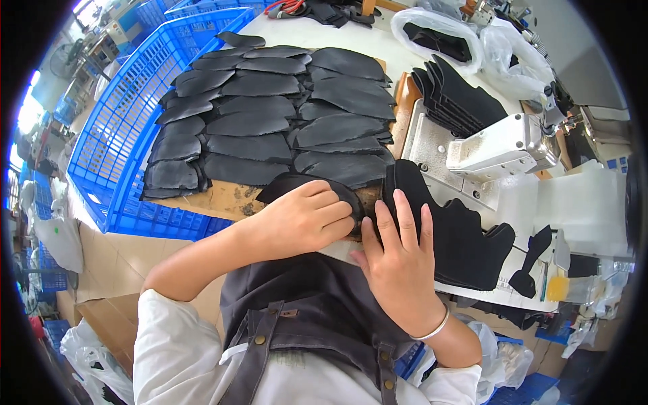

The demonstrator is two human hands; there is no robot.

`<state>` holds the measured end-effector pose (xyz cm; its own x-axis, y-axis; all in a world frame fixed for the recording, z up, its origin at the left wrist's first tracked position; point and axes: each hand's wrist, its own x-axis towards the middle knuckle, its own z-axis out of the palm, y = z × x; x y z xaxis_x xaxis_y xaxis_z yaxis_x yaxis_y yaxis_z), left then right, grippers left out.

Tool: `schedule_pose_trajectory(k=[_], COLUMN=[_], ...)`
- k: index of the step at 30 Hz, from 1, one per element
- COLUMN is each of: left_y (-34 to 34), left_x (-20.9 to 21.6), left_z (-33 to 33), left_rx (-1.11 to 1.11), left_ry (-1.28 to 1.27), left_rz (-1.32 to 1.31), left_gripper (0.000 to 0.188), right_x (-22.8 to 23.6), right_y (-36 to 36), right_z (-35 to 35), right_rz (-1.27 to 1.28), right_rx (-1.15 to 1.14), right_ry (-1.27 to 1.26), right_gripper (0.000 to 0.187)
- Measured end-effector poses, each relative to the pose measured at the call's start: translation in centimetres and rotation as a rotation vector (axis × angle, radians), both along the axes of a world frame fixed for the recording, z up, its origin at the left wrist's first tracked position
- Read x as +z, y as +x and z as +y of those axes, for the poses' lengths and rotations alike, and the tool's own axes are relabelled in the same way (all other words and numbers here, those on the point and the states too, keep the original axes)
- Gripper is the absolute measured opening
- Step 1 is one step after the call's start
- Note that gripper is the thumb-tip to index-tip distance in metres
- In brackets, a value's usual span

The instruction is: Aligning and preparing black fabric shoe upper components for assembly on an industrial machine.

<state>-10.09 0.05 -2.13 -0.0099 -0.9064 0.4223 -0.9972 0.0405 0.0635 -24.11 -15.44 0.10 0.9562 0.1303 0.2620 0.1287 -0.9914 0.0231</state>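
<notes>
My left hand [312, 214] is curled at the front edge of a brown board [229, 198]. Its bent fingers hold a curved black leather-like piece [287, 182], which shows behind the knuckles and is partly hidden by them. Just to the right, my right hand [403, 260] lies with its fingers stretched out and apart. Its fingertips rest at the left side of a stack of black cut pieces with wavy edges [466, 246]. Overlapping rows of smooth black pieces [250, 115] cover the board beyond my hands.
A blue plastic crate [111, 128] stands to the left of the board. To the right is a white sewing machine [503, 145], with folded black pieces [459, 98] behind it. Clear plastic bags [516, 54] lie at the far right. A narrow black piece [531, 263] is near the table's right end.
</notes>
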Motion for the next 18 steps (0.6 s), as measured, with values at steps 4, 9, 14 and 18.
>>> schedule_pose_trajectory(k=[4, 9, 14, 18], left_y=[0.3, 0.7, 5.6, 5.5], left_x=[-0.1, 1.2, 2.3, 4.6], left_z=[-0.3, 0.6, 9.9, 15.8], left_rx=[-0.015, 0.335, 0.659, 0.696], left_ry=[-0.089, -0.484, -1.219, -1.458], left_rz=[-0.081, 0.372, 1.041, 0.878], left_gripper=[0.016, 0.015, 0.017, 0.017], right_x=[0.1, -0.1, -0.5, -0.5], right_y=[0.1, 0.3, 0.3, 0.9], right_z=[-0.1, 0.1, -0.2, -0.5], right_rz=[-0.001, 0.015, -0.032, -0.147], right_rx=[0.011, 0.008, 0.007, 0.083], right_ry=[-0.016, 0.017, 0.012, -0.033], right_gripper=[0.039, 0.038, 0.032, 0.022])
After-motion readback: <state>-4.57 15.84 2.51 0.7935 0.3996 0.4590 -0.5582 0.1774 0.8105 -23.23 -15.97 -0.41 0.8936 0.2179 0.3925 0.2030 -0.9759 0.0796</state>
